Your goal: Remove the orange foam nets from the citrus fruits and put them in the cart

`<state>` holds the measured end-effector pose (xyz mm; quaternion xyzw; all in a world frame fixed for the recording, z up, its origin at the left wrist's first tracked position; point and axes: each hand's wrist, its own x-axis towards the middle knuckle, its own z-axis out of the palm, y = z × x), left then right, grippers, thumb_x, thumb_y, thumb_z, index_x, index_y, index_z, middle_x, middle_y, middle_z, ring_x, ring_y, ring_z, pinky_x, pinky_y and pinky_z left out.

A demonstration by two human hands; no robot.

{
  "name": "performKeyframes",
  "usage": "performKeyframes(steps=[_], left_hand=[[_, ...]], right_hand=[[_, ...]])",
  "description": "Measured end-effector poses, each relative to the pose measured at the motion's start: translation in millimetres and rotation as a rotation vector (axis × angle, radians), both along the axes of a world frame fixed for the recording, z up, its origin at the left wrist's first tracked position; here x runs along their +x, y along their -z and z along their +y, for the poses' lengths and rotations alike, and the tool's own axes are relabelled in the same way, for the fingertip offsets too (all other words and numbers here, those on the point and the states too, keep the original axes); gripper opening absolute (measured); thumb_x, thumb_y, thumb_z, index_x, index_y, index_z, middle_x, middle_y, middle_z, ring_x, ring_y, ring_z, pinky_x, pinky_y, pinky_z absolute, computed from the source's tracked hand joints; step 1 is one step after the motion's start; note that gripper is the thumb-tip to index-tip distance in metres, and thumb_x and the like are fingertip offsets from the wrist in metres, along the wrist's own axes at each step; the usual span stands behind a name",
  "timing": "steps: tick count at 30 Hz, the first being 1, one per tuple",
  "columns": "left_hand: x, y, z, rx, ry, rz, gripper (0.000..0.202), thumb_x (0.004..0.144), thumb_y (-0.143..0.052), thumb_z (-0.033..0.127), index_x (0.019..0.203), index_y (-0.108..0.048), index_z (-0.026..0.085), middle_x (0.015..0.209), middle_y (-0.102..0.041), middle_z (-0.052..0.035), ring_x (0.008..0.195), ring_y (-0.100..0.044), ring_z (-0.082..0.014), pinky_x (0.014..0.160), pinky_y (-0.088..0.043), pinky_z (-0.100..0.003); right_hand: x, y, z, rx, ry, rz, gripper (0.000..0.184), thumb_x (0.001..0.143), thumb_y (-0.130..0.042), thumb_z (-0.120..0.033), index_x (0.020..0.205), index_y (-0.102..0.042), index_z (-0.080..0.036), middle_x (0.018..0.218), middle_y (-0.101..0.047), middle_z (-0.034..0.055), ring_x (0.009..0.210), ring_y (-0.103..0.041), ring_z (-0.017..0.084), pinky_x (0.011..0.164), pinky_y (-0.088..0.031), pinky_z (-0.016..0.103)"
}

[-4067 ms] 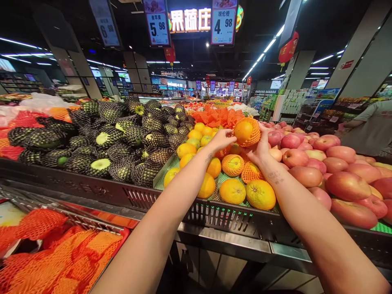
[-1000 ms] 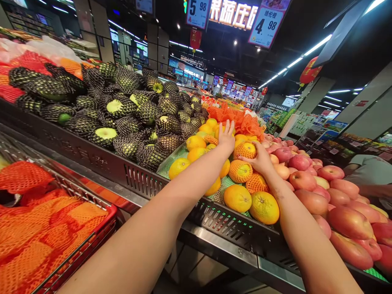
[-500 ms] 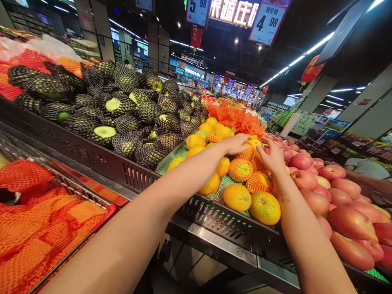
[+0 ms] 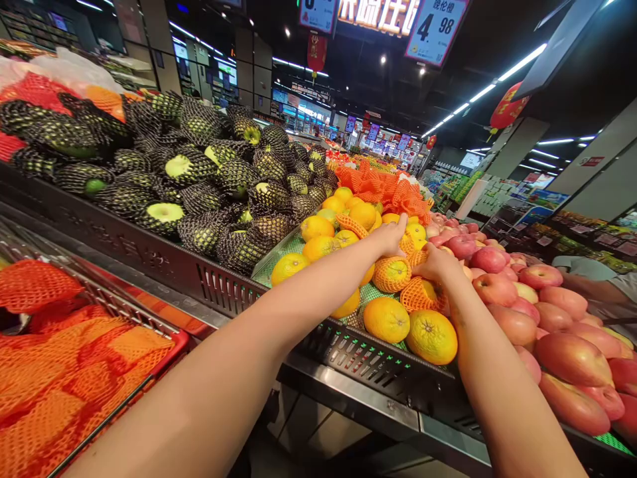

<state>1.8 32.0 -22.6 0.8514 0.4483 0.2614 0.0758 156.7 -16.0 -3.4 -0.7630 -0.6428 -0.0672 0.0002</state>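
My left hand [image 4: 389, 238] reaches in among the oranges, with its index finger stretched out and its thumb apart. Its other fingers are mostly hidden. Close by on the right, the fingers of my right hand [image 4: 438, 263] are closed on an orange foam net sleeve [image 4: 412, 252] that lies between the two hands. Just below are an orange in a foam net [image 4: 392, 273] and another netted orange [image 4: 423, 295]. Two bare oranges, one [image 4: 387, 319] left of the other [image 4: 432, 336], sit at the front of the black crate [image 4: 368, 358].
Melons in black nets [image 4: 233, 172] fill the crate on the left. Red apples [image 4: 572, 358] are heaped on the right, beside another person's arm [image 4: 587, 285]. A cart with orange netted goods [image 4: 74, 372] stands at lower left. Loose orange foam nets [image 4: 378, 189] lie behind the oranges.
My right hand has come down and its fingers have closed in on the netting. The left hand has turned, its index finger now raised. The view has shifted slightly.
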Motion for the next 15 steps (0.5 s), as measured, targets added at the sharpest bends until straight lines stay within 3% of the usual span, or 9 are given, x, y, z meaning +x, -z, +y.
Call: performKeyframes(steps=[4, 10, 13, 15], left_hand=[[12, -4.9, -1, -0.065, -0.05, 0.046, 0.107, 0.073, -0.082, 0.028, 0.156, -0.018, 0.006, 0.148, -0.05, -0.0286, 0.135, -0.052, -0.0396, 0.108, -0.043, -0.043], [9, -19.2, 3, -0.241, -0.074, 0.105, 0.096, 0.058, -0.093, 0.021, 0.141, -0.047, 0.002, 0.139, -0.06, -0.0267, 0.127, -0.06, -0.0365, 0.105, -0.046, -0.036], [-10, -22.9, -2, -0.132, -0.013, 0.022, 0.078, 0.07, -0.086, 0.043, 0.135, -0.055, 0.011, 0.139, -0.062, -0.0174, 0.124, -0.061, -0.0313, 0.105, -0.047, -0.035], [-26, -27.3, -8, 0.041, -0.087, -0.113, 0.054, 0.086, -0.069, 0.053, 0.126, -0.062, 0.017, 0.133, -0.065, -0.0127, 0.123, -0.06, -0.0296, 0.107, -0.045, -0.038]], right_hand=[[-7, 0.4, -7, 0.088, 0.092, 0.015, 0.1, 0.061, -0.087, -0.05, 0.143, -0.044, -0.013, 0.141, -0.054, 0.0276, 0.129, -0.058, 0.041, 0.1, -0.051, 0.047], [-3, 3.2, -3, 0.041, 0.066, 0.035, 0.102, 0.059, -0.087, -0.049, 0.143, -0.042, -0.013, 0.148, -0.049, 0.027, 0.132, -0.056, 0.042, 0.102, -0.049, 0.048], [8, 1.4, 0, 0.049, 0.027, 0.11, 0.092, 0.061, -0.086, -0.046, 0.139, -0.047, -0.015, 0.143, -0.056, 0.0233, 0.127, -0.059, 0.039, 0.098, -0.05, 0.047], [16, -1.4, 1, 0.111, -0.015, 0.176, 0.079, 0.063, -0.085, -0.044, 0.13, -0.054, -0.017, 0.131, -0.065, 0.0198, 0.119, -0.064, 0.037, 0.093, -0.052, 0.044]])
